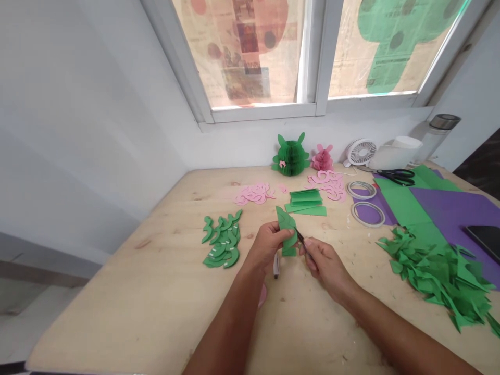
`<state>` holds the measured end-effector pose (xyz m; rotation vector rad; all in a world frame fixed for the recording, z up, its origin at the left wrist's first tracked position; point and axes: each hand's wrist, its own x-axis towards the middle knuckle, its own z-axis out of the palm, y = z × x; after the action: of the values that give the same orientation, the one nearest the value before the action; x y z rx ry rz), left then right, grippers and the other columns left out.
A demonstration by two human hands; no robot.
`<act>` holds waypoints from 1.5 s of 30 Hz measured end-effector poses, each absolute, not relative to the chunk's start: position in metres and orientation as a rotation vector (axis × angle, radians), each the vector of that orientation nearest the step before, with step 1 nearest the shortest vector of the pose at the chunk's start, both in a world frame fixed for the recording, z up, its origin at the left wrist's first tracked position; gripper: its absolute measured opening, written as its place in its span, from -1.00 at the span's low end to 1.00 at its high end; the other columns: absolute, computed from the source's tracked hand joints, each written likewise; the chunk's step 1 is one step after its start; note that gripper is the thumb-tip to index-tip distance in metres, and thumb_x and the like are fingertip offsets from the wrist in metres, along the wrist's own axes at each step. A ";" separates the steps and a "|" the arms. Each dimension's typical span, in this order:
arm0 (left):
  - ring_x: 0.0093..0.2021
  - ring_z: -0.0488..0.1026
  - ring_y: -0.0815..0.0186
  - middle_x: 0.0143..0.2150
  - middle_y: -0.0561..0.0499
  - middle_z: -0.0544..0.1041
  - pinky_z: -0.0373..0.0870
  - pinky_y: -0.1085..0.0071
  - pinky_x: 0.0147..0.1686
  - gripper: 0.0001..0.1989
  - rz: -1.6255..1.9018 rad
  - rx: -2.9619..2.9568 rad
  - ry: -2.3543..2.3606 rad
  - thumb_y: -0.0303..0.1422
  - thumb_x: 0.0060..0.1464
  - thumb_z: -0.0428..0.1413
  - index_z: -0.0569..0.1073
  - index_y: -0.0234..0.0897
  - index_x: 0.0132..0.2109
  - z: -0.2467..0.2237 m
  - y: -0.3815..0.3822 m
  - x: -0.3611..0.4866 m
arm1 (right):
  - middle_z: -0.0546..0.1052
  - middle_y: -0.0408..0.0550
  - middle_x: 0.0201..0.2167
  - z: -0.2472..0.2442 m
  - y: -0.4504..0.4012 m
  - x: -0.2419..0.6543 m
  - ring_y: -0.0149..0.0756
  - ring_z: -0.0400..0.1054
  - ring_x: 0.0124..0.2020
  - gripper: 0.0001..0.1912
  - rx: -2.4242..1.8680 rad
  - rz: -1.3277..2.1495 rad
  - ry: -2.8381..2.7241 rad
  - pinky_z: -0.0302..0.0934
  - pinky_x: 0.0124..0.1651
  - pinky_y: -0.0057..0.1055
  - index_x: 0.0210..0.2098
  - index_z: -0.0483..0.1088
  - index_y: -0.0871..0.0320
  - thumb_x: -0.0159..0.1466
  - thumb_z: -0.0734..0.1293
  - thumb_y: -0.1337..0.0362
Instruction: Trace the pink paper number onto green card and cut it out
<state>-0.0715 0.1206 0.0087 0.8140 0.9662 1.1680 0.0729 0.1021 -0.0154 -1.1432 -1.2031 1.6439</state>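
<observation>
My left hand (270, 240) pinches a green paper piece (288, 244) with a curved edge, held above the table. In my right hand (321, 260) is a pair of small scissors (300, 237), its dark blades at the right edge of the paper. Beneath the hands lies a small silver and dark object (276, 266), perhaps a stapler or knife. To the left rests a pile of cut green curved pieces (223, 245). Behind my hands sit a folded green paper stack (305, 198) and flat green strips (310, 210).
Pink paper cut-outs (255, 194), a green honeycomb paper figure (291, 158) and a smaller pink one (322, 158) stand toward the wall. On the right are tape rolls (367, 214), black-handled scissors (398, 175), green scraps (437, 276), purple paper (453, 208), a phone (486, 240) and a fan (361, 152).
</observation>
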 end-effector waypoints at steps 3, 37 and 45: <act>-0.52 0.36 0.37 -0.53 0.00 0.48 0.38 0.39 -0.36 -0.84 1.163 0.820 0.962 -0.37 -0.27 0.25 0.51 -0.39 -0.48 0.010 0.120 -0.072 | 0.09 -0.36 -0.77 -0.015 0.102 0.074 -0.54 -0.15 -0.74 -0.52 -1.138 1.661 -1.207 -0.31 -0.66 -0.51 -0.47 0.27 0.15 0.15 0.22 -0.18; -0.51 0.36 0.36 -0.55 0.02 0.46 0.34 0.38 -0.35 -0.88 1.135 0.872 0.958 -0.39 -0.22 0.22 0.49 -0.38 -0.49 0.008 0.121 -0.076 | 0.06 -0.37 -0.77 -0.018 0.101 0.074 -0.55 -0.17 -0.73 -0.55 -1.142 1.632 -1.231 -0.32 -0.66 -0.51 -0.49 0.26 0.15 0.18 0.22 -0.13; -0.52 0.34 0.37 -0.55 0.03 0.45 0.33 0.38 -0.36 -0.87 1.129 0.879 0.964 -0.37 -0.25 0.22 0.49 -0.38 -0.51 0.010 0.121 -0.075 | 0.06 -0.37 -0.77 -0.021 0.103 0.074 -0.54 -0.16 -0.73 -0.55 -1.156 1.621 -1.249 -0.29 -0.66 -0.53 -0.49 0.26 0.15 0.18 0.21 -0.14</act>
<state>-0.0754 0.1210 0.0102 0.8792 0.9636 1.1289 0.0744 0.1032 -0.0210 -1.1564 -1.2487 1.6213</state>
